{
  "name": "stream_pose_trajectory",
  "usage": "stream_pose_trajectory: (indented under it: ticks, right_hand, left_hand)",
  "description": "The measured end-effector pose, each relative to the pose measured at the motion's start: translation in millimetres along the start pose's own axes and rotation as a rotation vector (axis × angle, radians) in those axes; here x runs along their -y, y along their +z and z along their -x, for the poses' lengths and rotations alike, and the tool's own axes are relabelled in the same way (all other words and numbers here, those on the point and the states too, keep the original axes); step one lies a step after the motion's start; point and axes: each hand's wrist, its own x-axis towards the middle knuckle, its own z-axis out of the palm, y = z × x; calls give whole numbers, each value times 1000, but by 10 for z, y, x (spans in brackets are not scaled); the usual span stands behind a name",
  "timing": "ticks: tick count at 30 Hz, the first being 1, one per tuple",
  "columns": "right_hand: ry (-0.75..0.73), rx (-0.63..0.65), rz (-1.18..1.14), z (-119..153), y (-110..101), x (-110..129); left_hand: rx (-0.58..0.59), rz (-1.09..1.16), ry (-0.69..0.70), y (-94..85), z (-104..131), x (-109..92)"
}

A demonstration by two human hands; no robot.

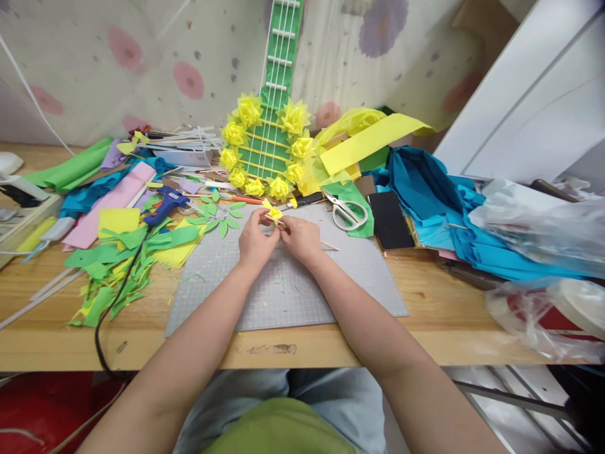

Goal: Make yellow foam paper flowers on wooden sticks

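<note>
Above the grey cutting mat [293, 296], my two hands meet with their fingertips close together. My left hand [258, 239] is closed around a small yellow paper flower [273, 214], whose petals show above the fingers. My right hand [302, 239] pinches a thin wooden stick [276, 220] just below that flower. A pale stick end [331, 246] shows past my right hand; whether it belongs to the same stick I cannot tell. Behind the hands leans a green paper guitar [265, 151] edged with yellow paper flowers [248, 110].
White-handled scissors [350, 217] and a black phone [390, 221] lie right of the hands. On the left are green leaf cutouts [222, 217], a blue glue gun [165, 205] with its cord, and green paper scraps [104, 277]. Blue crepe paper [425, 189] is heaped at the right.
</note>
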Motion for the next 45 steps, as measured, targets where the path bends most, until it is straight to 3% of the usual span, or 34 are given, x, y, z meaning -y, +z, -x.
stream_pose_trajectory:
  ticks: [37, 45]
  right_hand:
    - [3, -21, 0, 5, -6, 9]
    - [15, -38, 5, 0, 0, 17]
  left_hand:
    - [108, 16, -67, -26, -48, 77]
    - [20, -139, -44, -43, -40, 46]
